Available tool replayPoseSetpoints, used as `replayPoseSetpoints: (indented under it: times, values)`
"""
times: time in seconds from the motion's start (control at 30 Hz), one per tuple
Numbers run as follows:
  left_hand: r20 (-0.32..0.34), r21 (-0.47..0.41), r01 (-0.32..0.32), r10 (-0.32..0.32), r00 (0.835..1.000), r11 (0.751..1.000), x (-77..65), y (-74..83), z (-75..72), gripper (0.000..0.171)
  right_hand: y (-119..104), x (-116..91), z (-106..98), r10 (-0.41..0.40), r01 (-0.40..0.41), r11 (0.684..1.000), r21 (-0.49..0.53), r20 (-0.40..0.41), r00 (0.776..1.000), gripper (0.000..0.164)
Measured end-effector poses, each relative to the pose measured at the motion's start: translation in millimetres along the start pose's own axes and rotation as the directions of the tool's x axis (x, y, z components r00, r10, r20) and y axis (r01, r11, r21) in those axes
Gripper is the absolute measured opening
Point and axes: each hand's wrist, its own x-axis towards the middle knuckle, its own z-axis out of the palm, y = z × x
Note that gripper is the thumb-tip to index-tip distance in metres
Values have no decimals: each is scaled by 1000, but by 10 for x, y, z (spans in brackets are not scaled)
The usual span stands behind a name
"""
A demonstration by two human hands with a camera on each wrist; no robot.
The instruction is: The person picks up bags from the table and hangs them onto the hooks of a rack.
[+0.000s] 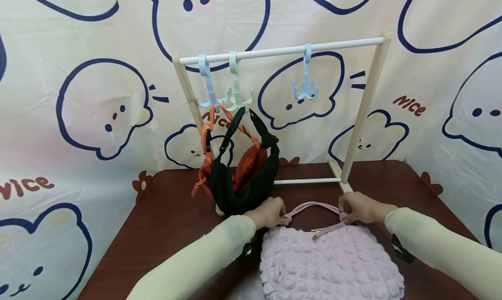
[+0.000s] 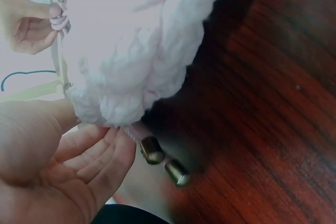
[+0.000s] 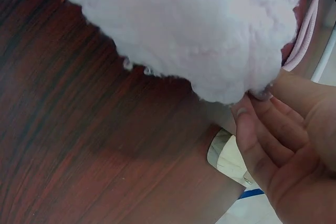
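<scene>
A pale pink, puffy quilted bag (image 1: pixel 331 263) lies at the table's front, its pink cord handle (image 1: pixel 311 204) arching off its top edge. My left hand (image 1: pixel 268 213) grips the knotted cord at the bag's top left corner. Over at the top right corner, my right hand (image 1: pixel 357 206) pinches the other cord knot. In the left wrist view, two metal cord tips (image 2: pixel 152 150) dangle just past the left fingers, and the bag's edge hides part of the thumb. The right wrist view has the right fingertips (image 3: pixel 242 119) right at the bag's corner.
Behind the hands stands a rack with a white top rail (image 1: pixel 274 52). Blue hooks (image 1: pixel 306 91) and a green hook (image 1: pixel 236 95) hang from it. A black bag (image 1: pixel 239 204) and an orange-red bag (image 1: pixel 205 165) hang at its left, close by the left hand.
</scene>
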Motion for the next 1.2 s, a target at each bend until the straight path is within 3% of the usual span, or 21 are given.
replayPoseSetpoints:
  times: [0.17, 0.5, 0.73, 1.2]
  values:
    - [12, 1, -13, 13, 1000, 1000, -9, -7, -10, 26, -7, -9, 4, -1, 0, 1000, 25, 8, 1000, 28]
    - [51, 75, -14, 10, 999, 997, 36, -9, 25, 56, 0, -9, -9, 97, -97, 995, 16, 28, 995, 27]
    - [87, 151, -26, 13, 996, 988, 46, 12, 13, 55, 23, -6, -10, 124, -125, 992, 7, 62, 990, 19]
    - [175, 167, 19, -49, 983, 986, 46, 75, -30, 50, -13, -4, 1, 141, -146, 987, 67, 81, 987, 22]
